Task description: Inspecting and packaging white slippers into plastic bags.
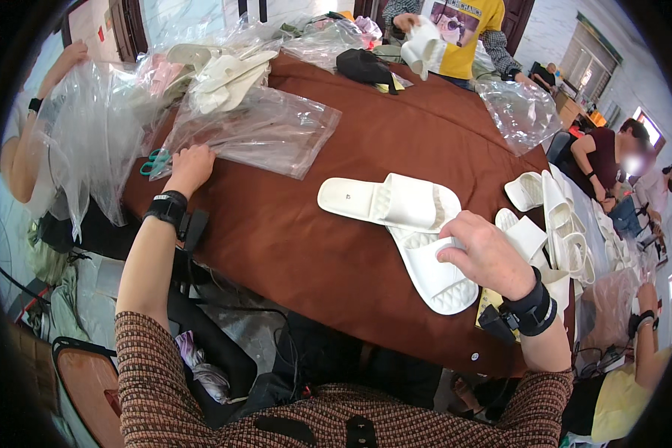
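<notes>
Two white slippers lie in front of me on the brown cloth. One upper slipper points to the right and overlaps the lower slipper, which is angled toward me. My right hand is over their toe ends, with thumb and fingers curled at the upper slipper's toe. On the left, my left hand has its fingers closed on the near edge of a clear plastic bag; its fingertips are partly hidden. Teal-handled scissors lie beside that hand.
More white slippers are piled at the far left, others along the right edge. A black cap lies at the far side. Across the table, a person in yellow holds white slippers. Another person's arm lifts clear plastic at left.
</notes>
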Demonstrator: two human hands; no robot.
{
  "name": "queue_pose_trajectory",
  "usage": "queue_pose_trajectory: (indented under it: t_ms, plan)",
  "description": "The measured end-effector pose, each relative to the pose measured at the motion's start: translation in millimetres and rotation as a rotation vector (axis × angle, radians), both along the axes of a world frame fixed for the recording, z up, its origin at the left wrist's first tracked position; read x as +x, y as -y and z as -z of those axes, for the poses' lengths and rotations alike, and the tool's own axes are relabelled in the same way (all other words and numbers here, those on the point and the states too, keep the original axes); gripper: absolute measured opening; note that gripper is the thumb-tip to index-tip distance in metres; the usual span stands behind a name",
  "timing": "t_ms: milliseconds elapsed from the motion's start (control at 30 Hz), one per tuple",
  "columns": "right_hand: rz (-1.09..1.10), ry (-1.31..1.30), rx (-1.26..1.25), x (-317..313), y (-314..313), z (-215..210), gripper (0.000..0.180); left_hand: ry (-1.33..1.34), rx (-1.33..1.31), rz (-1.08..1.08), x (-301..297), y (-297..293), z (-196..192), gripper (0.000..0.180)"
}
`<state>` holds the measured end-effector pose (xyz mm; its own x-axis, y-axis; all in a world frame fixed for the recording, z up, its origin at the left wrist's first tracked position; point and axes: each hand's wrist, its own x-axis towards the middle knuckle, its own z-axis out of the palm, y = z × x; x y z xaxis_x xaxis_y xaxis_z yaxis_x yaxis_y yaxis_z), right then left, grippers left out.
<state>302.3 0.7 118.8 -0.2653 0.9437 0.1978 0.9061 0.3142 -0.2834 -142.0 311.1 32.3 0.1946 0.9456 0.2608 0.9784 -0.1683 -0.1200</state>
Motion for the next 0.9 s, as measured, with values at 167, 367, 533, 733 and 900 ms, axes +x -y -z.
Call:
queue_pose_trajectory:
  t_ms: [167, 367, 533, 733, 900]
  plan:
    - [0.037, -0.007, -0.028, 3.9, 4.3, 1.0, 0.022, 0.012, 0.006, -0.012, 0.7, -3.3, -1.6, 0.039]
    - [0.089, -0.026, -0.07, 2.4, 2.1, 4.2, 0.023, -0.002, 0.021, -0.029, -6.3, -30.1, -5.2, 0.039]
    - [0.116, -0.024, -0.047, 1.1, 3.1, 9.5, 0.022, -0.057, 0.021, -0.074, 1.8, -63.4, -10.2, 0.038]
    - [0.137, -0.072, -0.089, -2.8, -3.3, 12.3, 0.022, 0.097, 0.054, -0.098, -17.6, -114.8, 2.5, 0.033]
    - [0.141, -0.115, -0.09, 0.1, -4.7, 12.0, 0.022, 0.168, 0.12, -0.047, -37.8, -157.6, 4.6, 0.03]
